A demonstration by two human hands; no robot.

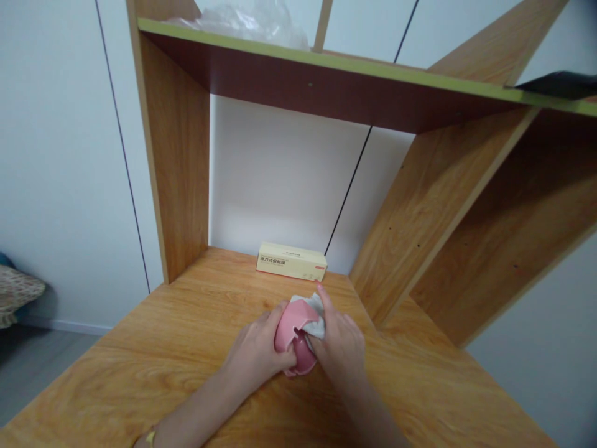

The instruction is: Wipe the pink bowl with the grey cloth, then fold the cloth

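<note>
Evidently, the left hand (258, 342) is clamping a hollow pink plastic-looking piece (293, 315) over the wood-grained counter (186, 336), while the right hand (342, 342) is gripping a crumpled white cloth (317, 328), ideally pressing gently and evenly.

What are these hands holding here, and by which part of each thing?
The left hand grips the pink object by its left side. The right hand holds a pale cloth against it; where the cloth is gripped is hidden.
</note>
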